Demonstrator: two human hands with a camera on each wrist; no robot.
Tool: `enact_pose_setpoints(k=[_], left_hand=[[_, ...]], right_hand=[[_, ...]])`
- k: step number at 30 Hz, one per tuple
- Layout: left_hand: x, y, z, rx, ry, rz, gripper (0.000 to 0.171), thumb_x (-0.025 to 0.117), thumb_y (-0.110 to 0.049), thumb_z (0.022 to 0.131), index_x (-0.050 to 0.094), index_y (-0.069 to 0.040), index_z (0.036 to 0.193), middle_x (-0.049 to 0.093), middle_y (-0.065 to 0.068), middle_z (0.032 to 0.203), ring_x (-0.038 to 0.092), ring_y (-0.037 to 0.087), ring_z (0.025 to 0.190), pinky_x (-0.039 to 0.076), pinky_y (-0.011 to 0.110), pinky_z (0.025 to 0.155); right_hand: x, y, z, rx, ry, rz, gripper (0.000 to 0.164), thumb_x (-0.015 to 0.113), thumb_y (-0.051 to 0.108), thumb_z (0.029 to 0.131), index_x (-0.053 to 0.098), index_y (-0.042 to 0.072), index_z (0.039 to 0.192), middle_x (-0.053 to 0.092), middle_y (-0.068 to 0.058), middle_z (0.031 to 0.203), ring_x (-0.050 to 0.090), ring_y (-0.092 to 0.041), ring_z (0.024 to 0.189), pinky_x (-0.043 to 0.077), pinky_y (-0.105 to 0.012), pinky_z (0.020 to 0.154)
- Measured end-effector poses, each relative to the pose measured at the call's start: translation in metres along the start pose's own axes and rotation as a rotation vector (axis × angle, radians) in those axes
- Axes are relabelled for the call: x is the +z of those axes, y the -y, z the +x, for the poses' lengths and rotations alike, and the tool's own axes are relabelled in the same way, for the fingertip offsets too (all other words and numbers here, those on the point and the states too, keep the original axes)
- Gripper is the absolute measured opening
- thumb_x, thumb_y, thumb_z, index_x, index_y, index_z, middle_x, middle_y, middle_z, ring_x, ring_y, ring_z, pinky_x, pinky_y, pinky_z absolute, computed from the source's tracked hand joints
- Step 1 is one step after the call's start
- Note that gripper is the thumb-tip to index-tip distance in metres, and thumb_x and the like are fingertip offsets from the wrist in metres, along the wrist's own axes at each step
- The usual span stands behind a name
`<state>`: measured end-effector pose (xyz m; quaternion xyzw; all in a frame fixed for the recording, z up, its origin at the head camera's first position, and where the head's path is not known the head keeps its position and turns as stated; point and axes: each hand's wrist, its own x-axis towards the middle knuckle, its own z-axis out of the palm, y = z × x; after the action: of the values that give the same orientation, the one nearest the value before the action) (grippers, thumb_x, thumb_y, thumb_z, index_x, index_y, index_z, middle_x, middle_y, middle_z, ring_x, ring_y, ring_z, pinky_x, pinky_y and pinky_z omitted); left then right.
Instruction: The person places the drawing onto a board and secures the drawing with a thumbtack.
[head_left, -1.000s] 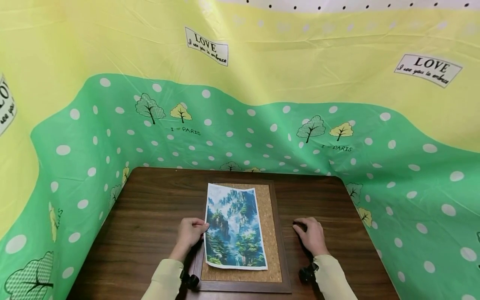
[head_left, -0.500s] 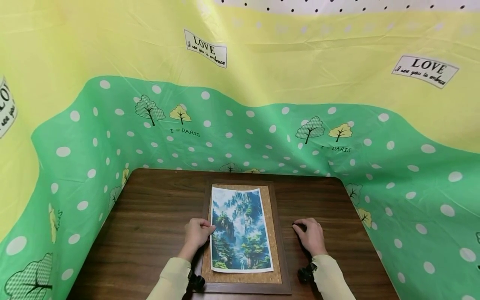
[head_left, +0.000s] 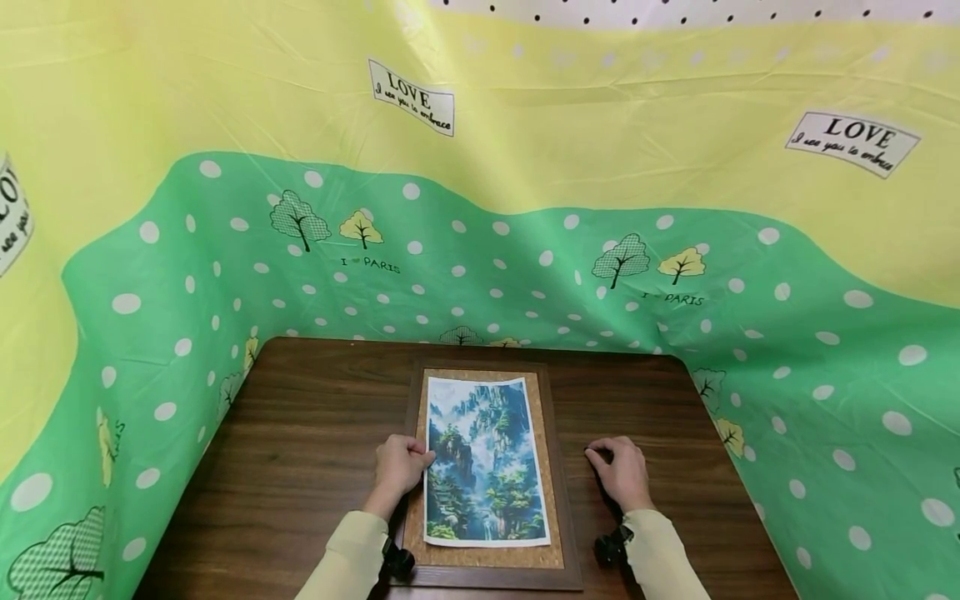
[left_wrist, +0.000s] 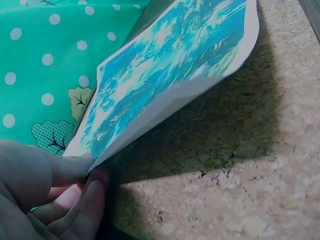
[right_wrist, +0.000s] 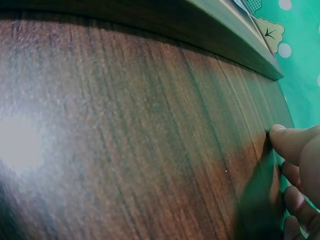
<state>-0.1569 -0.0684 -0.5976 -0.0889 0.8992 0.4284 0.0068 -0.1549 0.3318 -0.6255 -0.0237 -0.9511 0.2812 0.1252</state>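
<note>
A printed landscape picture [head_left: 487, 462] with a white border lies over a wood-framed cork board [head_left: 556, 500] in the head view. At its left edge, my left hand [head_left: 400, 467] pinches the paper between thumb and fingers. Seen from the left wrist, the print [left_wrist: 165, 75] is lifted off the cork [left_wrist: 240, 195] and bends, casting a shadow below. My right hand [head_left: 624, 473] rests on the table to the right of the board, fingers loosely curled. In the right wrist view its thumb [right_wrist: 287, 140] is near the tabletop; a small dark spot at the tip is unclear.
The dark wood table [head_left: 300, 433] extends on both sides of the board. A green and yellow printed curtain [head_left: 480, 275] hangs around its back and sides. A black wrist camera [head_left: 397, 562] sits on the left sleeve, another wrist camera [head_left: 613, 547] on the right.
My left hand has moved the picture to the right, from overlapping the board's left frame to lying within the cork area. My right hand has stayed in place.
</note>
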Motion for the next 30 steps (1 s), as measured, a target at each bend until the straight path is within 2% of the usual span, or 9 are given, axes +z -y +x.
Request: enact_pose_setpoints(k=[9, 15, 23, 30], left_hand=[[0.003, -0.003, 0.003, 0.002, -0.001, 0.029, 0.028, 0.084, -0.024, 0.083, 0.067, -0.018, 0.061, 0.057, -0.007, 0.056, 0.052, 0.014, 0.058, 0.041, 0.029, 0.054], [0.004, -0.004, 0.005, 0.024, -0.019, 0.014, 0.029, 0.084, -0.021, 0.083, 0.066, -0.015, 0.061, 0.058, -0.005, 0.055, 0.052, 0.014, 0.055, 0.041, 0.029, 0.051], [0.005, -0.004, 0.005, 0.051, -0.032, 0.013, 0.027, 0.085, -0.018, 0.082, 0.066, -0.014, 0.062, 0.058, -0.006, 0.056, 0.051, 0.013, 0.055, 0.042, 0.029, 0.053], [0.005, -0.003, 0.004, 0.067, -0.030, 0.009, 0.026, 0.085, -0.017, 0.081, 0.066, -0.014, 0.063, 0.060, -0.006, 0.057, 0.052, 0.012, 0.056, 0.043, 0.029, 0.054]], right_hand=[[0.000, 0.002, -0.001, -0.001, -0.004, 0.004, 0.008, 0.079, 0.019, 0.088, 0.078, 0.012, 0.091, 0.069, -0.013, 0.099, 0.063, -0.035, 0.098, 0.042, -0.056, 0.095], [-0.001, 0.009, -0.001, -0.043, -0.046, 0.013, 0.005, 0.079, 0.017, 0.088, 0.079, 0.013, 0.090, 0.069, -0.010, 0.097, 0.065, -0.033, 0.094, 0.048, -0.056, 0.087], [-0.003, 0.028, 0.008, -0.050, -0.033, 0.071, 0.007, 0.078, 0.020, 0.089, 0.079, 0.014, 0.093, 0.069, -0.009, 0.100, 0.065, -0.031, 0.097, 0.049, -0.055, 0.089], [0.002, 0.050, 0.019, -0.093, -0.016, 0.138, 0.008, 0.080, 0.021, 0.088, 0.079, 0.015, 0.094, 0.068, -0.006, 0.099, 0.065, -0.028, 0.095, 0.052, -0.052, 0.087]])
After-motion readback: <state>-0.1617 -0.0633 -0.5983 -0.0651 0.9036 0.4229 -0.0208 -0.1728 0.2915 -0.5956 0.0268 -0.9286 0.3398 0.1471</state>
